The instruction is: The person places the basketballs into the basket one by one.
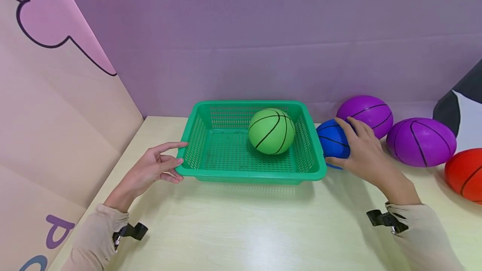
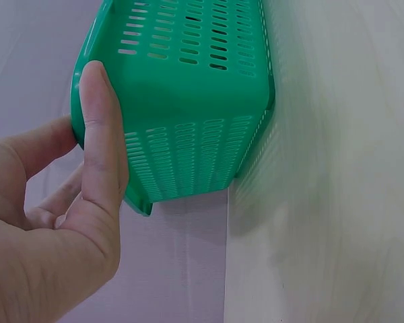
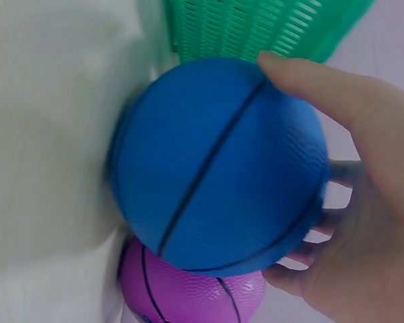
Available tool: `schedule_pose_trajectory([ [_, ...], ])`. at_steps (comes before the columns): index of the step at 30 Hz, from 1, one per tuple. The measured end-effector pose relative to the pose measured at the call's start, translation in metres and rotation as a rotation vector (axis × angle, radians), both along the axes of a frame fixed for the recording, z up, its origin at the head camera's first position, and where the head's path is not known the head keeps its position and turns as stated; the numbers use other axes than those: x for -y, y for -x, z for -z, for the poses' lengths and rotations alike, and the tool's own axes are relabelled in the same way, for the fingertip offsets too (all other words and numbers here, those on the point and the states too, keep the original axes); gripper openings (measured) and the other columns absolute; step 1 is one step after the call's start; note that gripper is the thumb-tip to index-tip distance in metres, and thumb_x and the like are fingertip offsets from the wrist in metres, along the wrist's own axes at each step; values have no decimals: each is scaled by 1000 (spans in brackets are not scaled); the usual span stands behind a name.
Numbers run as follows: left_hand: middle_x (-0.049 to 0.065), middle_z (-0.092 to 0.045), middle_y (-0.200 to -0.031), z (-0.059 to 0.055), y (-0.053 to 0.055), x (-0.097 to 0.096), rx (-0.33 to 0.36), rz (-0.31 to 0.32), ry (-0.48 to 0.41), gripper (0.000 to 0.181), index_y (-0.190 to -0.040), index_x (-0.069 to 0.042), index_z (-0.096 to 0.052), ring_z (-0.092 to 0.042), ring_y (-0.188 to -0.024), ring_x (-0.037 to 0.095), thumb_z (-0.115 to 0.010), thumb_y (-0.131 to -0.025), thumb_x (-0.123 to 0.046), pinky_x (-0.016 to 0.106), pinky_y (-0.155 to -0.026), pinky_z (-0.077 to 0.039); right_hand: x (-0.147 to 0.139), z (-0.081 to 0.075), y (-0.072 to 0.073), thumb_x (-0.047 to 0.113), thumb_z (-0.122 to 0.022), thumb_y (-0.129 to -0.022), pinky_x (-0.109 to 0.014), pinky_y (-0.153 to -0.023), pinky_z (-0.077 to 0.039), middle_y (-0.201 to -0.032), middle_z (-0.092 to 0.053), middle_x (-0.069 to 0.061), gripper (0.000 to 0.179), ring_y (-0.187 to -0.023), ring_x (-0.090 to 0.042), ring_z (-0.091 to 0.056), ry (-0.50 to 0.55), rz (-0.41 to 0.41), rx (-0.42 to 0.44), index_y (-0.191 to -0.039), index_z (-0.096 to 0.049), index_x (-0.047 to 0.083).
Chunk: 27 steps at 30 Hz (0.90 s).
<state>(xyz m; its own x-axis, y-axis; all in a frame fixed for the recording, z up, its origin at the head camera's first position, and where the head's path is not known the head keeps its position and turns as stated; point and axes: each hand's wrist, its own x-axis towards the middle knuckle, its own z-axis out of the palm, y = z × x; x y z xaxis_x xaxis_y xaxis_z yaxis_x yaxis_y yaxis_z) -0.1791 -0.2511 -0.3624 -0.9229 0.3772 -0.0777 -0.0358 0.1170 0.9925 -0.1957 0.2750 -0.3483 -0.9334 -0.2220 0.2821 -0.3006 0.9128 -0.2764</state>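
Observation:
A green plastic basket [image 1: 241,175] with slotted walls stands on the table, and a light green ball [image 1: 272,132] with black lines sits inside, toward its right. My left hand [image 1: 152,165] holds the basket's left rim, thumb and index finger at the edge; the left wrist view shows the thumb on the basket's outer side [image 2: 182,94]. Just outside the basket's right end is a blue ball [image 3: 215,168]. My right hand [image 1: 363,152] grips it from above and the right, thumb and fingers spread around its curve. The palm side of the ball is partly hidden in the head view.
Behind and right of the blue ball are two purple balls, one at the back [image 1: 367,114] and one farther right [image 1: 421,142]. A red ball [image 1: 467,175] lies at the right edge. A purple backdrop [image 1: 263,32] rises behind the table [image 1: 241,229]; a printed panel [image 1: 49,129] borders the left.

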Motion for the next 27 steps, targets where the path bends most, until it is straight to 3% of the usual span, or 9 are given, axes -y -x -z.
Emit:
schedule_pose_trajectory([
  [15,9,-72,-79,1,1,1,-7,9,-9,59,-149,-5,-42,-73,-71,27,-67,-96,-10,45,-72,-61,4,17,3,43,-91,-66,-79,-84,-34,-146,-27,-33,119,-127,-59,-28,-39,59,-91,-158,-21,13],
  [22,8,-71,-78,1,2,4,-9,18,-22,59,-149,-4,-41,-72,-70,26,-67,-96,-8,45,-72,-61,9,17,5,45,-86,-68,-77,-78,-38,-138,-33,-35,100,-118,-59,-33,19,116,-123,-144,-36,3],
  [27,9,-71,-78,0,2,4,-12,12,-7,59,-149,-5,-42,-72,-71,26,-67,-96,-10,46,-73,-61,16,17,4,47,-84,-70,-79,-77,-39,-136,-37,-35,97,-117,-60,-36,-2,142,-131,-139,-37,-1],
])
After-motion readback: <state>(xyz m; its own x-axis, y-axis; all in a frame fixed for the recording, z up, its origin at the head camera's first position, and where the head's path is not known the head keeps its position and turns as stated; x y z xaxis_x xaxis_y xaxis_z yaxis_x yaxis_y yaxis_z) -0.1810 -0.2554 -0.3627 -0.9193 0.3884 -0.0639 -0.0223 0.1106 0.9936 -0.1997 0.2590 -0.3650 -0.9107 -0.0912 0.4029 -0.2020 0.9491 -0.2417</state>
